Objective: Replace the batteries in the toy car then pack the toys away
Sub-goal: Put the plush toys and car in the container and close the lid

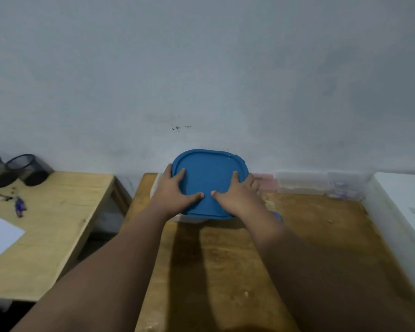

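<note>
Atop one lid (209, 170) — left hand (175, 190), right hand (237, 194)

- Blue lid (209, 173): rounded-square with a raised rim, lying flat on the container at the centre of the frame; left hand (175, 190) and right hand (237, 192) rest flat on it.
- White container (192, 219): mostly hidden beneath the lid, standing on the wooden surface (225, 259).

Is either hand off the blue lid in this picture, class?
No: the left hand and the right hand both lie spread on the blue lid, which sits on the white container.
</note>
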